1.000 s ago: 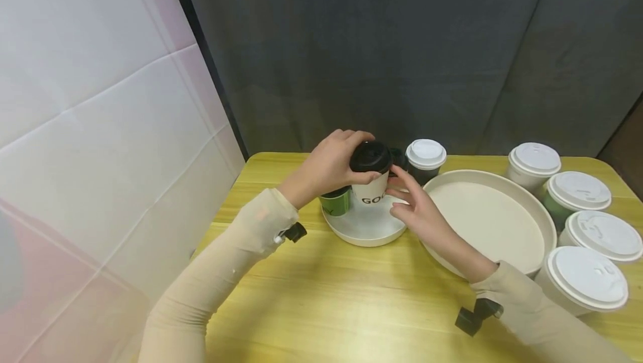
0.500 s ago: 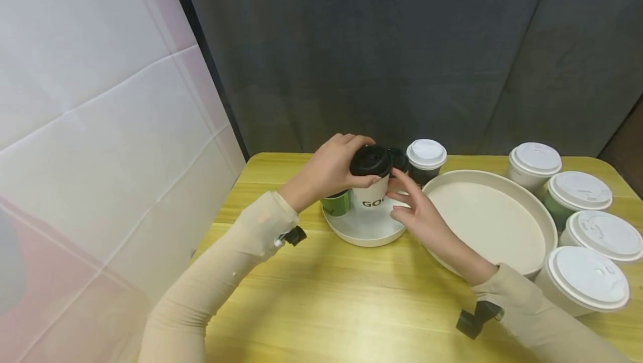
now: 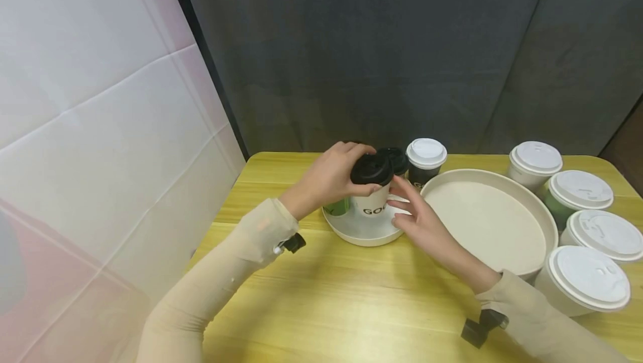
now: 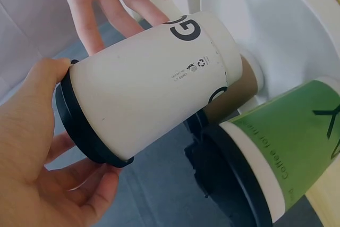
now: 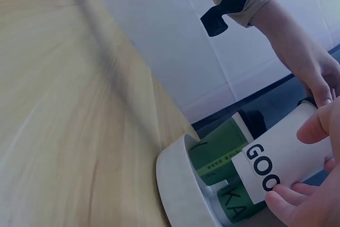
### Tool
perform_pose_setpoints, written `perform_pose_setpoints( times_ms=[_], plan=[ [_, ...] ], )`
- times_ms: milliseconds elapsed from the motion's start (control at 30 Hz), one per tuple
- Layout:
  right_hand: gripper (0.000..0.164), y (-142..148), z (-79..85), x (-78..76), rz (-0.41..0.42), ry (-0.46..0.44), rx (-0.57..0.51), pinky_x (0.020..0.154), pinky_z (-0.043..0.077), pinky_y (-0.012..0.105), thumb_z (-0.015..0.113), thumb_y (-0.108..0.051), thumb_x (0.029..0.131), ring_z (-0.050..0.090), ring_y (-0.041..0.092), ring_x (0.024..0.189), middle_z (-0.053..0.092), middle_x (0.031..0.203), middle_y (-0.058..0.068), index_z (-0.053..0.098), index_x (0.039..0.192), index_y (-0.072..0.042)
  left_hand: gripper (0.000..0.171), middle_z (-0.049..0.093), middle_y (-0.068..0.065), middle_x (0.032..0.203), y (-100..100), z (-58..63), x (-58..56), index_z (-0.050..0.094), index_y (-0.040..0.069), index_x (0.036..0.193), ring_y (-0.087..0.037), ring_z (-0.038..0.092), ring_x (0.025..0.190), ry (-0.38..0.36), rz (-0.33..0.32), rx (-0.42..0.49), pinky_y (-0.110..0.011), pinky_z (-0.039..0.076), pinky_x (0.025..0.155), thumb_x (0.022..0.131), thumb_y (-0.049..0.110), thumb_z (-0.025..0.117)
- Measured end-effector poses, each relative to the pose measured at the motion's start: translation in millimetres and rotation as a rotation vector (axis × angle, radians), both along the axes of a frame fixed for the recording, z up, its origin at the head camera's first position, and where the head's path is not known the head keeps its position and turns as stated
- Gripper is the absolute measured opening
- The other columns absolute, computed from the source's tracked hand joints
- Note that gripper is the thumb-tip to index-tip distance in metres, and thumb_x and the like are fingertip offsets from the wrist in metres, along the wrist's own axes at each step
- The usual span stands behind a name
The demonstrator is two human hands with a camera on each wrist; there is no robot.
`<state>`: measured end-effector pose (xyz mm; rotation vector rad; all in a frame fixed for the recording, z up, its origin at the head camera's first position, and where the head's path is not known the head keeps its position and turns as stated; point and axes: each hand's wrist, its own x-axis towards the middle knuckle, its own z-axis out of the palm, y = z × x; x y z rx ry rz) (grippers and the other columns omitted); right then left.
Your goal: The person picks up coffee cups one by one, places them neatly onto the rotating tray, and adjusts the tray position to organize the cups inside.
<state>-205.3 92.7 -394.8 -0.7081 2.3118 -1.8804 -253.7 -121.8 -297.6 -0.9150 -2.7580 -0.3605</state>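
My left hand [image 3: 331,176] grips the black lid of a white paper coffee cup [image 4: 143,89] printed "GOO". The cup stands close over a small round white tray [image 3: 366,237]. My right hand [image 3: 424,220] is beside the cup, its loosely extended fingers at the cup's side and lower part. A green coffee cup [image 4: 297,147] with a black lid stands in the tray, left of the white one. Behind the held cup is another black-lidded cup [image 3: 397,159], its brown body [image 4: 234,97] partly hidden. The right wrist view also shows a green cup marked "KA" [image 5: 236,200].
A large round cream tray [image 3: 487,218] is to the right on the wooden table [image 3: 321,301]. Behind it stands a dark cup with a white lid [image 3: 426,156]. Several white-lidded cups [image 3: 582,282] line its right side. A dark curtain [image 3: 392,56] hangs behind.
The white cup has come down toward the small tray with my left hand on its lid. My right hand has lowered slightly alongside it.
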Motion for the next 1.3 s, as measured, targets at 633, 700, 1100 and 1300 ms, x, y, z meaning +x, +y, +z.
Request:
perform_pose_setpoints(
  times_ms=[633,700,1100,1300],
  plan=[
    [0.078,-0.1,-20.5,11.9,0.008,-0.029,0.026,0.108,0.043,0.059,0.049,0.006,0.091,0.045,0.049,0.136,0.035,0.152,0.031,0.014,0.158,-0.008,0.067,0.062,-0.006,0.132,0.7,-26.9,11.1,0.058,0.018,0.132,-0.023,0.059,0.116,0.002,0.017,-0.039,-0.038,0.054,0.096,0.08,0.056,0.074],
    [0.077,0.0,-22.4,13.0,0.007,-0.034,0.032,0.109,0.043,0.06,0.049,0.006,0.091,0.045,0.049,0.136,0.035,0.152,0.031,0.014,0.158,-0.008,0.066,0.063,-0.005,0.131,0.7,-29.6,12.6,0.059,0.018,0.132,-0.022,0.059,0.115,0.01,0.015,-0.04,-0.038,0.054,0.095,0.08,0.056,0.074],
    [0.078,-0.6,-31.2,17.3,0.005,-0.062,0.042,0.107,0.045,0.059,0.05,0.006,0.09,0.044,0.049,0.136,0.037,0.151,0.031,0.014,0.158,-0.008,0.063,0.066,-0.003,0.123,0.9,-46.2,16.9,0.061,0.017,0.128,-0.021,0.061,0.112,0.067,-0.008,-0.023,-0.037,0.054,0.096,0.08,0.056,0.075],
    [0.08,-0.7,-33.9,19.1,0.011,-0.067,0.017,0.107,0.044,0.059,0.051,0.007,0.088,0.044,0.05,0.136,0.036,0.151,0.033,0.015,0.158,-0.007,0.063,0.067,-0.003,0.121,0.5,-51.9,17.2,0.061,0.017,0.128,-0.02,0.062,0.11,0.069,-0.012,-0.016,-0.037,0.054,0.095,0.08,0.056,0.075]
  ],
)
